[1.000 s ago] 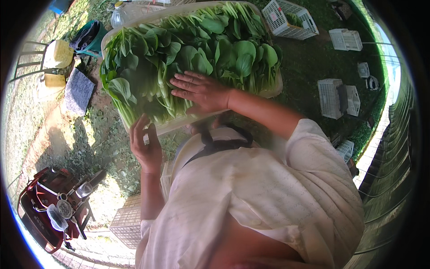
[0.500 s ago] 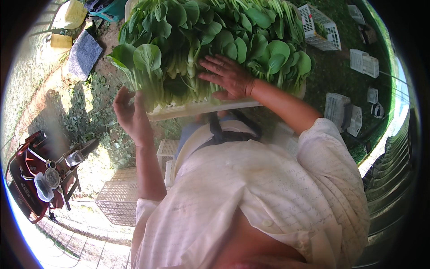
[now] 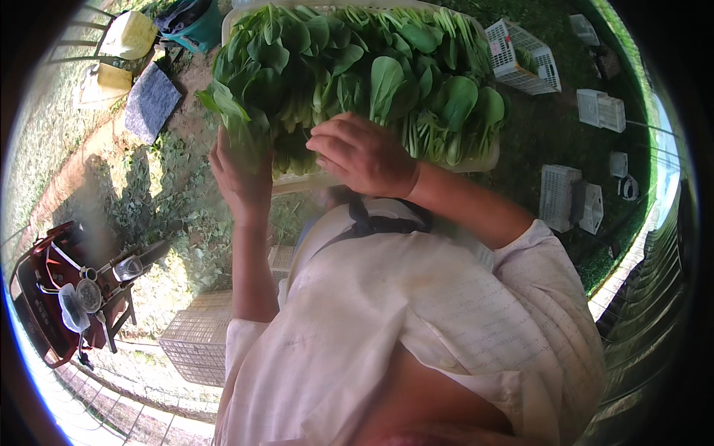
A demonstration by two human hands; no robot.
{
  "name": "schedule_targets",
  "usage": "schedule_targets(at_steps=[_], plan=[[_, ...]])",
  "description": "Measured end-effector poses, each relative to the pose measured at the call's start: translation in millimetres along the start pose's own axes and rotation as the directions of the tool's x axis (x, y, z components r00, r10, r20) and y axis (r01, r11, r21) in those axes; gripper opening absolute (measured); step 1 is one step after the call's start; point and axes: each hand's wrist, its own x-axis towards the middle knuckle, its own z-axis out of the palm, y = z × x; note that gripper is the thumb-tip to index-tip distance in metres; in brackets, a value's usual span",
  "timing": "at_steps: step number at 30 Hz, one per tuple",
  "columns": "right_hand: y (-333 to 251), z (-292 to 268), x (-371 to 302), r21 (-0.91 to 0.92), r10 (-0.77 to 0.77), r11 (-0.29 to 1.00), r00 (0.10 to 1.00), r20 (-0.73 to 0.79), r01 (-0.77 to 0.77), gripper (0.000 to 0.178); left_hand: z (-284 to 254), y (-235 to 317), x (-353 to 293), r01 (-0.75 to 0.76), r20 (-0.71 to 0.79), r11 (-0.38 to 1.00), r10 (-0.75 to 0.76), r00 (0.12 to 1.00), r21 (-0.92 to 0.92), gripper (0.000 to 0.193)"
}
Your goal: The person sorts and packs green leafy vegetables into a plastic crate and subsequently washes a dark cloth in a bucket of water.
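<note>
A broad pale crate (image 3: 297, 183) lies in front of the person, packed with leafy greens (image 3: 386, 85). The leaves cover most of it, from the far edge almost to the near edge, with pale stalks showing along the far edge, toward the far right corner and along the near edge.

The left hand (image 3: 242, 178) is at the near left corner of the crate, its fingers up against the stalks of the greens there. That spot is blurred and leaves cover the fingertips, so I cannot tell whether the hand is gripping them. The right hand (image 3: 364, 156) is over the near edge, left of its middle, back of the hand upward, the fingers bent and drawn close together. Its fingertips are at the stalks, but whether they pinch one I cannot tell.

Beyond the far right corner stands a white basket (image 3: 506, 63) with a few greens in it. Off the left edge lies a grey mat (image 3: 152, 104), near two yellowish containers (image 3: 130, 33), with a teal tub (image 3: 197, 33) beside the far left corner. A red vehicle (image 3: 52, 290) stands well apart at the lower left, and a slatted crate (image 3: 197, 338) sits near the person's left side.
</note>
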Motion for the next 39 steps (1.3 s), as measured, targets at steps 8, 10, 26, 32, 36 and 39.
schedule_targets(at_steps=[8, 10, 26, 32, 36, 39], plan=[[10, 127, 39, 0.622, 0.602, 0.313, 0.656, 0.455, -0.718, 0.036, -5, -5, -5, 0.148, 0.104, 0.882, -0.112, 0.988, -0.447, 0.071], [3, 127, 33, 0.693, 0.61, 0.187, 0.635, 0.474, -0.696, 0.043, -9, -12, -3, 0.189, 0.159, 0.888, -0.133, 0.978, -0.42, 0.071], [-28, 23, 7, 0.803, 0.446, 0.156, 0.766, 0.463, -0.575, 0.035, -43, 48, -25, 0.548, 0.461, 0.247, -0.332, 0.823, -0.799, 0.064], [20, 45, -27, 0.559, 0.596, 0.172, 0.538, 0.597, -0.811, 0.052, 0, 34, -13, 0.53, 0.638, 0.746, -0.187, 0.747, -0.402, 0.054], [5, 33, -19, 0.63, 0.566, 0.011, 0.523, 0.636, -0.777, 0.063, 0, 58, -17, 0.552, 0.628, 0.641, -0.137, 0.766, -0.533, 0.06], [-2, 7, -11, 0.744, 0.438, 0.026, 0.676, 0.592, -0.668, 0.069, -11, 77, -16, 0.522, 0.665, 0.732, -0.127, 0.736, -0.437, 0.06]])
